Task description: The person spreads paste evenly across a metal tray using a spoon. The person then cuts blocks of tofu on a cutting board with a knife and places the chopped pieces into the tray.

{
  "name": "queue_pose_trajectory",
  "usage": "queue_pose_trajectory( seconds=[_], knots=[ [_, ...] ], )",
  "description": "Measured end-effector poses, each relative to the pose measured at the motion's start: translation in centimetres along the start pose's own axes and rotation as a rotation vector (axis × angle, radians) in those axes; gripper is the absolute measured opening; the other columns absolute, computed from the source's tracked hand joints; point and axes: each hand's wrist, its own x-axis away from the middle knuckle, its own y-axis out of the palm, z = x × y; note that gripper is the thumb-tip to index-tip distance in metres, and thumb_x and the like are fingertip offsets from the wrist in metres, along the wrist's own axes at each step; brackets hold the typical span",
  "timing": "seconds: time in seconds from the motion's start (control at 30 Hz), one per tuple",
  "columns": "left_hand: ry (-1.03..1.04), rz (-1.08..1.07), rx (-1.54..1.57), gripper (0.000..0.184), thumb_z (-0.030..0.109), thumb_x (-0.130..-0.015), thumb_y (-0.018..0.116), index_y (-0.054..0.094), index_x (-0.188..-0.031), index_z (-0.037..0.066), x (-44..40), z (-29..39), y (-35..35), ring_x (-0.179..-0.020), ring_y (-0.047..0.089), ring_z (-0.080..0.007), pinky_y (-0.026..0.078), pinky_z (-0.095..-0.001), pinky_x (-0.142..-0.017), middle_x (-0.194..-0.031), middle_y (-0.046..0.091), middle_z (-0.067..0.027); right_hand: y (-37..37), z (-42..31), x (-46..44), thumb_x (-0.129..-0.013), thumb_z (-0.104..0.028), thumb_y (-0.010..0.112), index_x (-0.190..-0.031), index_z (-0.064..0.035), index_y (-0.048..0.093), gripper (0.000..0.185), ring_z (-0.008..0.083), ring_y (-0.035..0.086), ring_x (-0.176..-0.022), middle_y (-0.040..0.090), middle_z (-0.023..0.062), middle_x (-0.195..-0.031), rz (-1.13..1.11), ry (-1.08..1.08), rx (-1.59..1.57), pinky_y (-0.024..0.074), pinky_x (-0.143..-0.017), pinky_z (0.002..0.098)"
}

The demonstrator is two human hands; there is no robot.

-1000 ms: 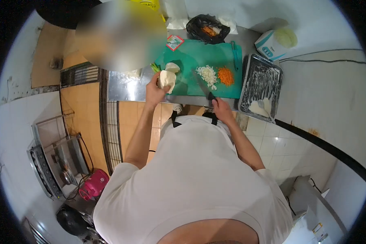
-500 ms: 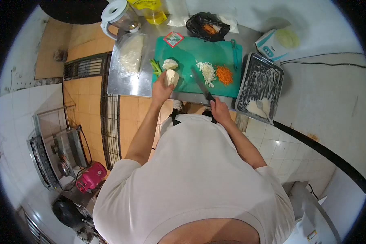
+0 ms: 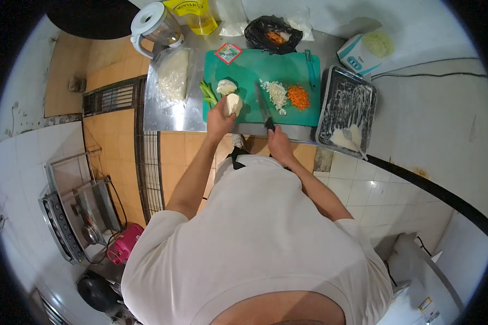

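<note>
My left hand (image 3: 219, 120) grips a pale, whitish chunk of food (image 3: 233, 105) at the lower left of the green cutting board (image 3: 249, 67). A second pale chunk (image 3: 226, 86) lies just behind it, and green stalks (image 3: 207, 93) rest at the board's left edge. In my right hand (image 3: 279, 144) is the black handle of a knife (image 3: 263, 104), its blade pointing away from me over the board. Right of the blade are a pile of chopped white pieces (image 3: 276, 96) and a pile of chopped orange pieces (image 3: 298, 97).
A metal tray (image 3: 347, 108) with white residue stands right of the board, near a white-and-blue box (image 3: 358, 56). Behind lie a black plastic bag (image 3: 273, 34) and a yellow pouch (image 3: 196, 16). On the left are a clear bag (image 3: 173, 75) and a lidded jug (image 3: 156, 26).
My right hand and the knife have moved left, closer to the pale chunk. The chunk in my left hand has shifted slightly; that hand still holds it.
</note>
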Motion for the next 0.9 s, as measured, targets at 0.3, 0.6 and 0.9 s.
queue_pose_trajectory(
  seconds=[0.3, 0.6, 0.9],
  knots=[
    [0.168, -0.012, -0.023, 0.064, 0.008, -0.072, 0.076, 0.058, -0.133, -0.002, -0.9, -1.0, 1.3, -0.111, 0.066, -0.0410, 0.053, -0.0443, -0.096, -0.123, 0.066, -0.0253, 0.5, -2.0, 0.1, -0.106, -0.030, 0.045, -0.108, 0.0045, 0.048, 0.034, 0.0570, 0.061, -0.078, 0.064, 0.0357, -0.078, 0.121, -0.035, 0.076, 0.0476, -0.071, 0.0639],
    [0.219, -0.014, -0.031, 0.067, 0.007, -0.073, 0.079, 0.056, -0.136, -0.001, -0.8, -1.9, 1.3, -0.112, 0.067, -0.0403, 0.054, -0.0429, -0.097, -0.123, 0.067, -0.0255, -0.8, -1.5, -1.0, -0.107, -0.030, 0.044, -0.108, 0.0053, 0.050, 0.036, 0.0563, 0.061, -0.078, 0.063, 0.0348, -0.078, 0.149, 0.218, -0.041, 0.0476, -0.072, 0.0631],
    [0.116, -0.048, -0.043, 0.064, 0.010, -0.075, 0.080, 0.057, -0.133, -0.002, -0.7, -1.4, 1.0, -0.107, 0.069, -0.0406, 0.056, -0.0440, -0.092, -0.117, 0.069, -0.0261, -0.6, -1.7, 2.0, -0.106, -0.028, 0.045, -0.111, 0.0050, 0.047, 0.033, 0.0553, 0.064, -0.080, 0.065, 0.0357, -0.085, -0.059, 0.055, 0.116, 0.0493, -0.071, 0.0640]
  ],
)
